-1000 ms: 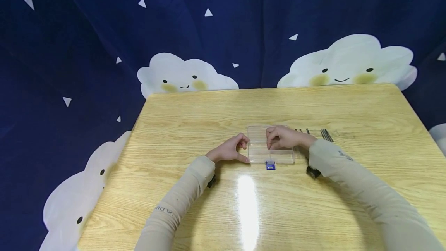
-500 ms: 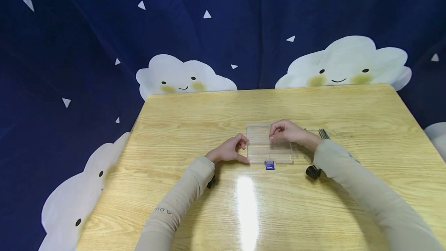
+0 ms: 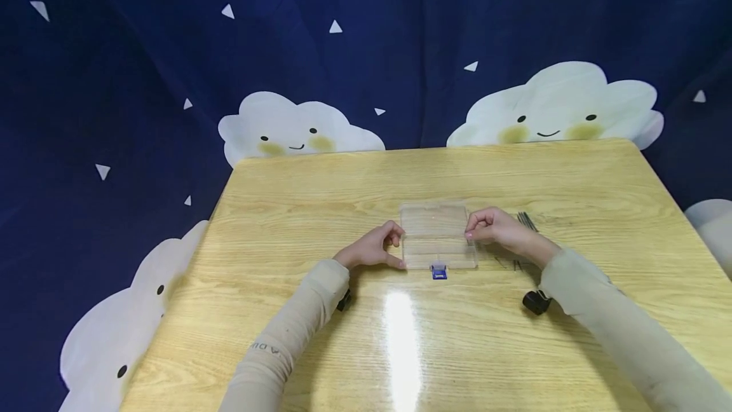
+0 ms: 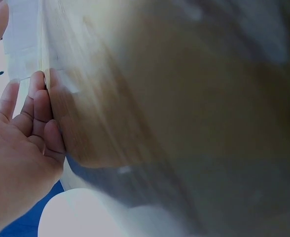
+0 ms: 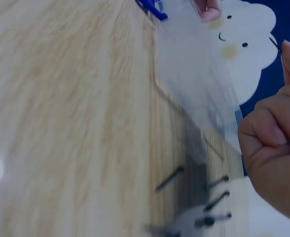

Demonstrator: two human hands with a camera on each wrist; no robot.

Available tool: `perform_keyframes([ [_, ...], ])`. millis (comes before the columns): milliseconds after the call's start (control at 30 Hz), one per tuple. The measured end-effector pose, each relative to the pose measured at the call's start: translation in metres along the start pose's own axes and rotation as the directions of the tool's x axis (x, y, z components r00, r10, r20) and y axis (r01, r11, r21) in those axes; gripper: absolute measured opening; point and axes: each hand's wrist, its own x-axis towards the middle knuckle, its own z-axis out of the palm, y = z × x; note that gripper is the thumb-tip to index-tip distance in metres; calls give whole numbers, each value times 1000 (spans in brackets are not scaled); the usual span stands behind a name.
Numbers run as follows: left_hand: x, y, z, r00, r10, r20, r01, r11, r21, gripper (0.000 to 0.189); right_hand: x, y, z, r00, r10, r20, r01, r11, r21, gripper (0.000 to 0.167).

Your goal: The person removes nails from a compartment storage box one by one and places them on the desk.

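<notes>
A clear plastic box [image 3: 431, 245] lies opened flat on the wooden table, its blue latch [image 3: 438, 271] facing the person. My left hand [image 3: 374, 247] touches the box's left side, thumb at the near corner and fingers farther back. At the right edge of the box is my right hand [image 3: 497, 229]. Between its thumb and finger the right wrist view shows a thin dark screw [image 5: 275, 45], mostly hidden by the fingertips. Several dark screws [image 5: 216, 201] lie on the table beside the box, below the right hand. Whether anything lies inside the box is too faint to tell.
A small bundle of longer dark screws or rods [image 3: 527, 221] lies behind the right hand. Black wrist cameras [image 3: 536, 302] hang under both wrists. A dark blue curtain [image 3: 366, 49] with white clouds stands behind the table's far edge.
My right hand has come up out of the box and moved right, to its right edge. The left hand keeps its place at the box's left side.
</notes>
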Motion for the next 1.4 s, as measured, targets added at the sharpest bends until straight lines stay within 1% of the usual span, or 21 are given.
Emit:
perform_keyframes([
  [200, -3, 2, 1, 1000, 6, -4, -6, 1000, -2, 57, -24, 6, -11, 997, 20, -71, -22, 999, -34, 9],
  [233, -5, 6, 0, 1000, 8, 2, -8, 1000, -13, 57, -27, 7, -13, 997, 24, -79, -28, 998, -47, 7],
  [267, -7, 11, -1, 1000, 11, 3, -11, 1000, -21, 57, -31, 8, -15, 996, 29, -84, -34, 998, -59, 6],
  [333, -7, 11, -1, 1000, 18, 1, -18, 999, -27, 57, -37, 11, -17, 995, 31, -92, -38, 996, -82, 7],
  [433, -7, 11, -1, 1000, 4, 2, -4, 1000, -17, 58, -46, 15, -20, 993, 38, -110, -50, 993, -108, 8],
  [500, -3, 2, 1, 1000, 0, -7, 0, 1000, 0, 58, -51, 18, -21, 991, 46, -128, -61, 992, -113, 9],
  [700, -3, -2, 2, 1000, -9, -14, 9, 1000, 3, 57, -66, 17, -25, 978, 77, -195, -109, 981, -160, 6],
  [800, -4, -2, 2, 1000, -18, -17, 18, 1000, 7, 57, -72, 16, -28, 970, 100, -222, -142, 972, -185, 8],
  [967, -4, -1, 1, 1000, -17, -17, 17, 1000, 3, 57, -81, 18, -35, 951, 148, -270, -207, 956, -207, 14],
  [1100, -4, 0, 1, 1000, -18, -17, 18, 1000, 5, 57, -86, 20, -40, 935, 183, -305, -264, 932, -249, 19],
  [1167, -3, 0, 1, 1000, -15, -16, 15, 1000, 7, 56, -87, 22, -41, 929, 187, -320, -285, 912, -296, 20],
  [1233, -3, 0, 1, 1000, -13, -14, 13, 1000, 6, 56, -88, 22, -41, 922, 182, -340, -302, 889, -344, 20],
  [1333, -2, 1, 1, 1000, -15, -11, 15, 1000, 4, 57, -88, 24, -40, 916, 160, -367, -322, 840, -437, 18],
  [1400, -2, 2, 1, 1000, -17, -7, 17, 1000, 5, 57, -88, 25, -38, 912, 151, -382, -335, 811, -479, 16],
])
